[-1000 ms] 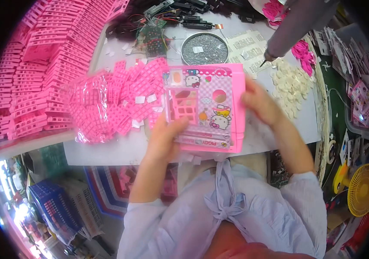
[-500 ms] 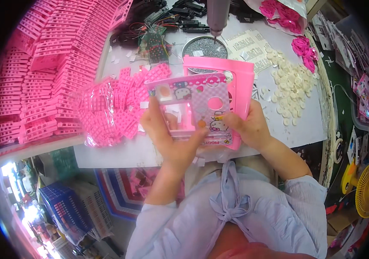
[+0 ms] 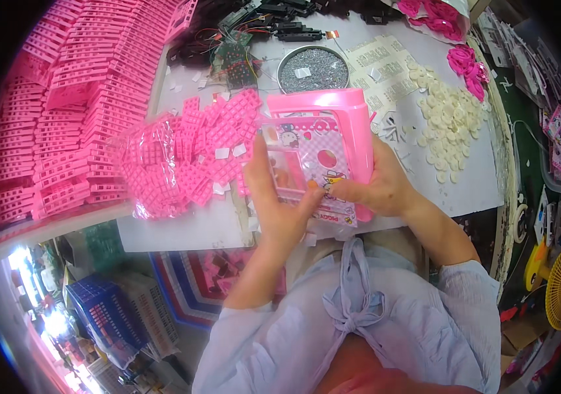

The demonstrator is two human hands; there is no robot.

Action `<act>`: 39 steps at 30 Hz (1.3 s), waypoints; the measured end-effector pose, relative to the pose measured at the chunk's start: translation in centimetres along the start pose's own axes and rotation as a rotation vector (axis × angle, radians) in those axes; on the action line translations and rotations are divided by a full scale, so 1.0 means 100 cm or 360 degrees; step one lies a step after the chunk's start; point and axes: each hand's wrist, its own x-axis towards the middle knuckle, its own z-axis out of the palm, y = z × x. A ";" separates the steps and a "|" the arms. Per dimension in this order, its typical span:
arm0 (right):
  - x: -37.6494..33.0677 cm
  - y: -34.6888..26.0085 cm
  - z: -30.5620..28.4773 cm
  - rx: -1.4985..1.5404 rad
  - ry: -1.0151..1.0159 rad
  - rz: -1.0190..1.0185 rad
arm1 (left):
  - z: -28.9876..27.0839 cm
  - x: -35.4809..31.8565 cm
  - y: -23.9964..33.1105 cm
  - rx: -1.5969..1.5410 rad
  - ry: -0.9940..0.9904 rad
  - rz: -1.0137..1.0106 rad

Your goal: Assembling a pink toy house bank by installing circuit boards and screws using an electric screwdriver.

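Note:
In front of me I hold a pink plastic casing (image 3: 358, 121) together with a printed panel (image 3: 313, 141). The panel carries cartoon figures on a checked ground, with a round hole and a see-through window part at its left. My left hand (image 3: 277, 207) is closed on the panel's left side, thumb on its front. At the right, my right hand (image 3: 385, 180) grips the casing's edge, with its thumb lying over the panel's lower part. The panel lies over the casing. Fingers behind both pieces are partly hidden.
Behind the casing stands a round tin of small metal screws (image 3: 313, 72). White round pieces (image 3: 448, 125) lie right. Pink grid pieces (image 3: 208, 138), some in a clear bag, lie left, before stacked pink parts (image 3: 96, 98). A wired circuit board (image 3: 234, 65) and black parts lie behind.
The panel and casing have turned more upright; the panel has shifted right and lies closer over the casing. The hanging electric screwdriver seen above the tin has left the view.

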 end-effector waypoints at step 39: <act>0.012 -0.015 -0.013 0.0325 -0.0287 0.0676 | -0.015 0.032 -0.003 -0.1054 0.0217 -0.0695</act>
